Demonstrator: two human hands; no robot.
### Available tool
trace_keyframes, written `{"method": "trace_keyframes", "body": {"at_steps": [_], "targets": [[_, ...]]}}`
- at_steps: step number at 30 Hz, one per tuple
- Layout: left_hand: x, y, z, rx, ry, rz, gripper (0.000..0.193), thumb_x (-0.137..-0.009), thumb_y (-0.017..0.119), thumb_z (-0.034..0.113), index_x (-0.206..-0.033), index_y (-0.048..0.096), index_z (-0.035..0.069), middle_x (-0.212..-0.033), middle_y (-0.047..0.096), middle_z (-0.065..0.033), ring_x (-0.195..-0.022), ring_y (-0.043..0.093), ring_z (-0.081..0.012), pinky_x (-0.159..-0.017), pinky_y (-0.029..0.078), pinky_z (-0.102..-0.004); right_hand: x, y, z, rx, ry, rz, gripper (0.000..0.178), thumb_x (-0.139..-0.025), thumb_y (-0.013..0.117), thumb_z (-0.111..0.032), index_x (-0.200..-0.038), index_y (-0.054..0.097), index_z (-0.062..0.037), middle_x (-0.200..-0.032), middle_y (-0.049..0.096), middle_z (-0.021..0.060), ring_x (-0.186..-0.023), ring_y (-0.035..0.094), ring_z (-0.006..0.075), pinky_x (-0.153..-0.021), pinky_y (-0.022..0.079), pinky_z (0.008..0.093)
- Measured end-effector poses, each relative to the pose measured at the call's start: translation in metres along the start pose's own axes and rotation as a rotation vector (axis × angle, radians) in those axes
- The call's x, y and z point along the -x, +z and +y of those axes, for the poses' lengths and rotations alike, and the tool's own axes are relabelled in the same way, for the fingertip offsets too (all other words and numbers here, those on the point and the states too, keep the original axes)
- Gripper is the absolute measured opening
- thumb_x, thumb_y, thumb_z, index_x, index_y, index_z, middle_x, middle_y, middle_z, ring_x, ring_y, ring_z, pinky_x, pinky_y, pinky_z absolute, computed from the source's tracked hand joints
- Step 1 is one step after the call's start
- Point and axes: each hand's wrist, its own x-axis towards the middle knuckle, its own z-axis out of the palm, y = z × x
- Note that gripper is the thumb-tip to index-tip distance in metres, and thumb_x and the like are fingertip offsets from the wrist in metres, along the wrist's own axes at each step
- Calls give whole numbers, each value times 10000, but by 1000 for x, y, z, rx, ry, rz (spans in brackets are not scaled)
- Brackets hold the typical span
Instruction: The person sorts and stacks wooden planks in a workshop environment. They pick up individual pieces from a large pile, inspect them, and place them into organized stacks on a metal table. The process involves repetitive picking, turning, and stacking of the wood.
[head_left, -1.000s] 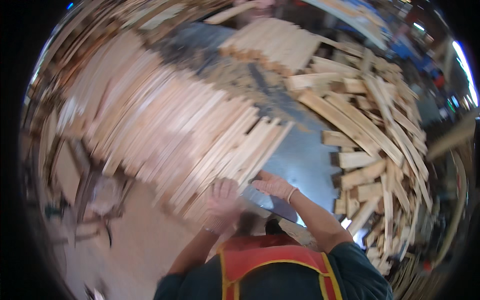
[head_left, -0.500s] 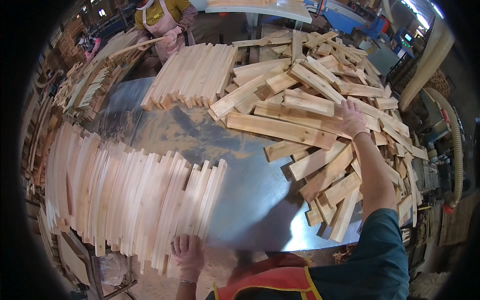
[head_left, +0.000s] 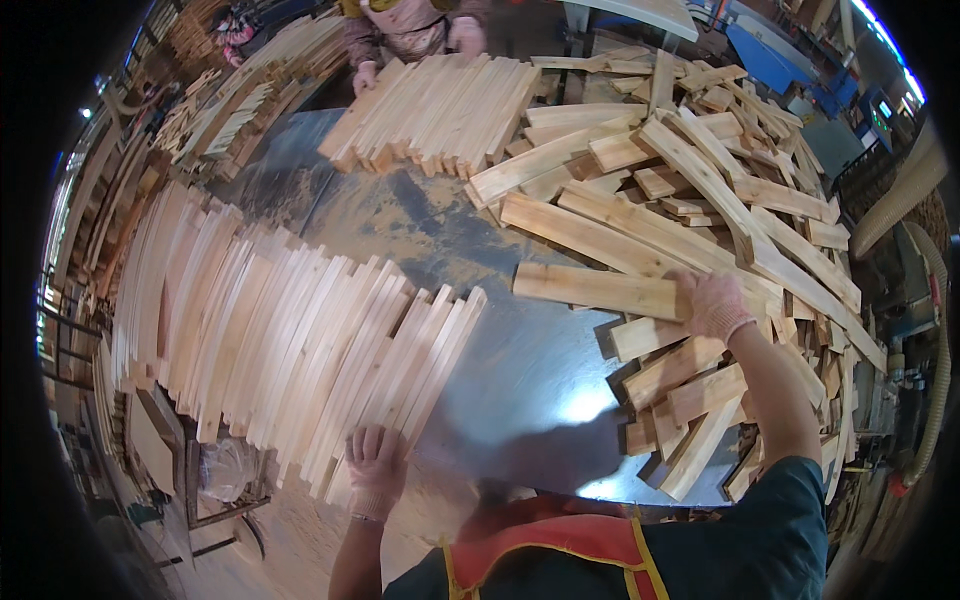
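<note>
Right fingers [head_left: 694, 287], with one board [head_left: 595, 287], have shifted toward the worktop's [head_left: 520, 375] near edge; they clasp its right end. Left fingers [head_left: 375, 443] rest on a side-by-side strip row [head_left: 300, 345]; grip unclear. Seemingly partway: loose heap [head_left: 695, 393] remains around right fingers. No containers distinguishable.

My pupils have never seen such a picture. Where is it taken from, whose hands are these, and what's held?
These are a person's gloved left hand and right hand, no machine. A fisheye camera on the head looks down, so straight edges bend. On the metal table lie a left row of wooden strips, a far row and a heap of boards at right. The left hand touches some strips' near ends; the right hand holds one end of a loose board. A co-worker stands beyond.
</note>
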Motion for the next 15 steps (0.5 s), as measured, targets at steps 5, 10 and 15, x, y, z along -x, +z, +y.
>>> {"method": "trace_keyframes", "body": {"at_steps": [5,10,15], "targets": [[16,11,-10,-70,37,61,434,-810,747,235,-1216,632,135,-1247,558,-120,-1240,530,-366,-1071,425,-563,74,58,-82,-1306,-209,-106,768,-921,746,-377,-1519,498,35,-1324,709,159,-1158,719,273,-1006,572,401],[16,-3,-14,14,-63,-122,556,-795,753,287,-1311,614,134,-1364,532,-120,-1345,472,-392,-1153,371,-565,101,150,-214,-1478,-358,-91,465,-1029,649,-319,-1353,645,15,-1202,744,144,-1040,732,191,-889,591,335],[-10,11,10,15,101,-71,700,-859,721,448,-1402,558,36,-1465,504,-163,-1439,406,-408,-1216,303,-566,113,177,-387,-1403,-284,-199,591,-1000,624,-522,-1344,656,-43,-1137,734,249,-1056,711,352,-945,573,423]]}}
